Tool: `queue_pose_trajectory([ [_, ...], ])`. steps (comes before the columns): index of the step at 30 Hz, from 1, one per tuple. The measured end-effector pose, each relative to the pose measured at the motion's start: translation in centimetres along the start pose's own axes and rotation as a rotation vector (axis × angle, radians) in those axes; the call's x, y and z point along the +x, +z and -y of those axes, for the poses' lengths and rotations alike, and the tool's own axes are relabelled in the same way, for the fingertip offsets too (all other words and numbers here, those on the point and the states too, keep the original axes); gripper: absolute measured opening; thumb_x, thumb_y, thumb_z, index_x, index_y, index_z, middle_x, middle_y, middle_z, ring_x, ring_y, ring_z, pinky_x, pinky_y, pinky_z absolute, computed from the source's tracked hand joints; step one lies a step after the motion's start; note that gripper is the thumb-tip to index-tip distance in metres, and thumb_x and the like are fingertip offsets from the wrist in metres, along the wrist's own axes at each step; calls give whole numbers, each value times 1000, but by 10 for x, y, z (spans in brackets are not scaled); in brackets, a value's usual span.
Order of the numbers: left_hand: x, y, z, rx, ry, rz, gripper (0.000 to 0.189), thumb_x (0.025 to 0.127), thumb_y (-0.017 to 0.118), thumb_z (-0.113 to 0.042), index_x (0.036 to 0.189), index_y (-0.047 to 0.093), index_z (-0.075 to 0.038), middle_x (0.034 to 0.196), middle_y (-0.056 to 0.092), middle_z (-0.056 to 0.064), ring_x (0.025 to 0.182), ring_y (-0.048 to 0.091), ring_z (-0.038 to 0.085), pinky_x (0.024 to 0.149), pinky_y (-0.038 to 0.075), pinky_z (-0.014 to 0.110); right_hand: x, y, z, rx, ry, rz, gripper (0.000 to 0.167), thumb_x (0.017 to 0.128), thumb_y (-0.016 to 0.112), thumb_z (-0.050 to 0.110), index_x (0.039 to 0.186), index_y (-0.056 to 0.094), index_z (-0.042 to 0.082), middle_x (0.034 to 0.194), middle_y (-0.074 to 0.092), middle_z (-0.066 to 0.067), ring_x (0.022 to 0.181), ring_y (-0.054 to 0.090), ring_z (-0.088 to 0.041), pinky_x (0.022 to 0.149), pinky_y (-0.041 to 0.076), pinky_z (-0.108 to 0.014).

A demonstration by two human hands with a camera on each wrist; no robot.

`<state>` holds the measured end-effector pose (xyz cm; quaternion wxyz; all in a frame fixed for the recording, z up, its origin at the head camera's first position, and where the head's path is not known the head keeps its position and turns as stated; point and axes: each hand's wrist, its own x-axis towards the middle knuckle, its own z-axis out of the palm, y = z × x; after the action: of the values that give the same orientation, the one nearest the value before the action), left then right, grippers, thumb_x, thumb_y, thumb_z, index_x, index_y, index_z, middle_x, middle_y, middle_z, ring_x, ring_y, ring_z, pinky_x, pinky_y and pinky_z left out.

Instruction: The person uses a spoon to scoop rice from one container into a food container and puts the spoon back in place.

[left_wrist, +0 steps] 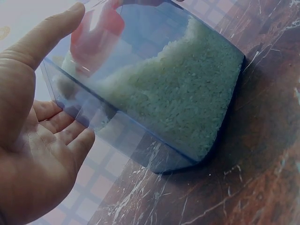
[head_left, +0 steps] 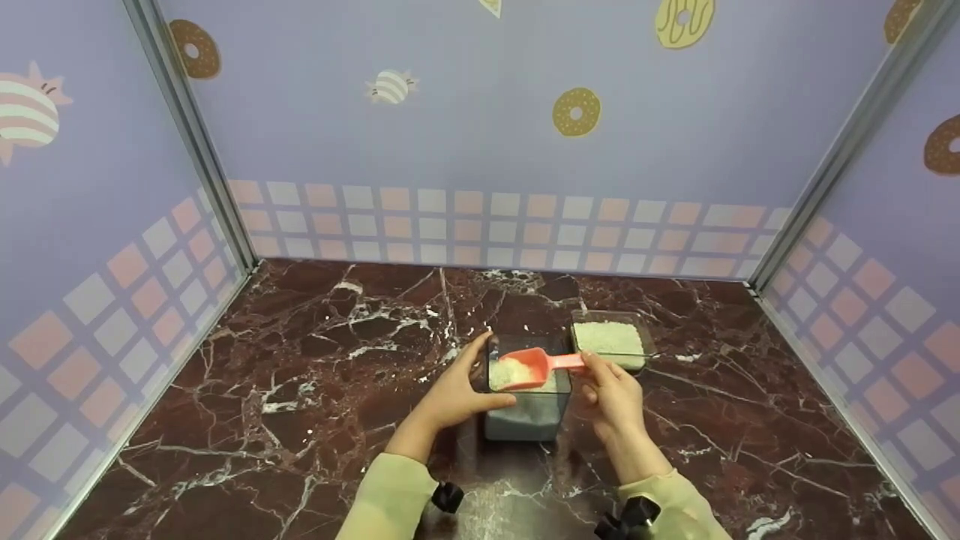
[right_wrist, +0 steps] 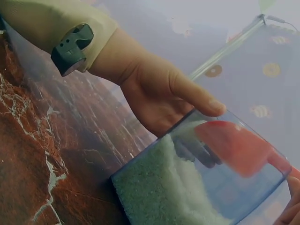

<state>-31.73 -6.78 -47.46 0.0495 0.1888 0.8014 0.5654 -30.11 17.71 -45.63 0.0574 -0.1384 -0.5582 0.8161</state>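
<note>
A clear, bluish plastic bin (head_left: pixel 523 421) of white rice (left_wrist: pixel 176 91) stands on the table in front of me. My left hand (head_left: pixel 452 395) holds its left side near the top, thumb along the near rim and fingers round the far side. Between thumb and fingers of my right hand (head_left: pixel 618 397) is the handle of a red scoop (head_left: pixel 538 365). The scoop lies across the bin's mouth, its bowl inside the rim and its open end towards the left hand. Rice fills part of the bowl. Through the bin's wall, the left wrist view shows the rice banked up in a slope.
Behind the right hand sits a shallow clear box (head_left: pixel 637 319) with rice in it. Loose grains dot the dark red marble table (head_left: pixel 360 480) left of the bin. Lilac panels (head_left: pixel 465 127) enclose the table at the back and both sides.
</note>
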Motion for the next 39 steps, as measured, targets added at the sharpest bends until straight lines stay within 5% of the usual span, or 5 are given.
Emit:
queue_pose_trajectory([
  [12,-1,0,-2,23,-5,-15,114,77,91,-36,165,22,-16,171,21,16,154,29,44,126,25,64,9,-6,-4,158,186,77,36,106,57,24,74,73,20,63,69,11,47,34,2,45,29,-11],
  [22,-1,-1,-1,31,0,-16,117,73,92,-43,165,23,-17,171,23,16,155,26,44,126,23,66,12,-10,4,367,349,226,43,111,46,28,76,68,15,63,65,8,44,34,4,46,26,-10],
  [28,-1,-1,0,-1,11,7,119,74,91,-48,165,21,-19,171,21,16,154,31,42,126,26,62,12,-16,22,411,351,270,49,112,42,31,77,70,11,64,66,8,44,35,3,47,30,-10],
  [34,-1,0,-1,-4,9,10,113,78,89,-37,166,20,-18,171,20,16,151,36,44,126,28,60,24,-43,49,584,326,195,47,110,47,30,74,67,7,65,68,1,41,38,-2,45,29,-12],
  [39,-1,1,-1,18,8,-3,110,78,89,-32,165,22,-20,171,22,16,151,36,44,125,27,63,41,-71,58,615,228,-33,41,104,59,29,71,70,9,63,69,0,40,38,-5,43,32,-17],
])
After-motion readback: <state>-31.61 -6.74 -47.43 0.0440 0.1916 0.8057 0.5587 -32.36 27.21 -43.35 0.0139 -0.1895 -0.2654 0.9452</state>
